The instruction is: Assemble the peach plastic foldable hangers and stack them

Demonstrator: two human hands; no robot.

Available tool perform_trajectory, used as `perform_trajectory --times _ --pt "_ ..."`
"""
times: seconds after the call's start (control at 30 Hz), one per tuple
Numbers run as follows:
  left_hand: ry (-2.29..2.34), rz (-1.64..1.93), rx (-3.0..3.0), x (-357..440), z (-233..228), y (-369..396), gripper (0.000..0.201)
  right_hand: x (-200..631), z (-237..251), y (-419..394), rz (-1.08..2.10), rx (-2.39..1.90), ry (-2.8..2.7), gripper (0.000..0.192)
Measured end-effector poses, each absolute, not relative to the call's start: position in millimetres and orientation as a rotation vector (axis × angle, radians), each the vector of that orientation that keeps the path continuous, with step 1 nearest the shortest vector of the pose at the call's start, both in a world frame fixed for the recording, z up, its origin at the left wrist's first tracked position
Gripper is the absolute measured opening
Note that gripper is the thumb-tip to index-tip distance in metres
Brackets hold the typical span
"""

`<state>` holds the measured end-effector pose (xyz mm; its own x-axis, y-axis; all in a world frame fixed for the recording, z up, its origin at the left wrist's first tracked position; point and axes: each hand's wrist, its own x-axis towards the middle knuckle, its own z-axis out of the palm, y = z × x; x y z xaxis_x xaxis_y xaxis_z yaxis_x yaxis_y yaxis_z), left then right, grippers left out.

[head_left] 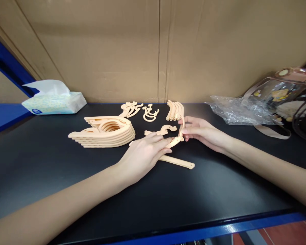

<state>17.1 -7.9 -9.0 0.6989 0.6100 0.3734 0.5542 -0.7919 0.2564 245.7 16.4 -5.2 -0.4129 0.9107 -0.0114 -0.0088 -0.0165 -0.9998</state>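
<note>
My left hand [142, 154] rests on a peach plastic hanger frame [177, 162] lying on the black table [66, 177], fingers gripping its upper arm. My right hand [201, 131] pinches a curved peach hanger piece [181, 131] that meets the frame at my left fingertips. A loose wavy peach part [164, 129] lies just behind the hands.
A stack of several peach hanger bodies [104, 132] sits to the left. Behind are hook pieces [150, 113], curved arms [174, 110] and more parts [130, 109]. A tissue pack [53, 100] is far left; crumpled clear plastic [237, 110] and a clear bag [277, 95] are at right.
</note>
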Motion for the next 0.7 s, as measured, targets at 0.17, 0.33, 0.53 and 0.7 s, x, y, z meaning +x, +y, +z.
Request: perform_trajectory --times 0.17,0.33,0.53,0.7 --pt "1.011 0.649 2.895 17.6 -8.9 -9.0 0.021 244.6 -5.2 15.3 1.509 -0.991 -1.499 0.031" --pt "0.979 0.67 3.006 18.5 -8.0 -9.2 0.022 243.6 -5.0 14.2 1.468 -1.014 -1.529 0.03" --pt "1.011 0.612 3.028 19.7 -8.1 -10.6 0.025 241.0 -5.0 13.1 1.423 -1.029 -1.545 0.029" --pt "1.005 0.578 3.024 19.4 -6.8 -10.2 0.024 240.9 -4.2 12.6 1.419 -1.043 -1.556 0.04"
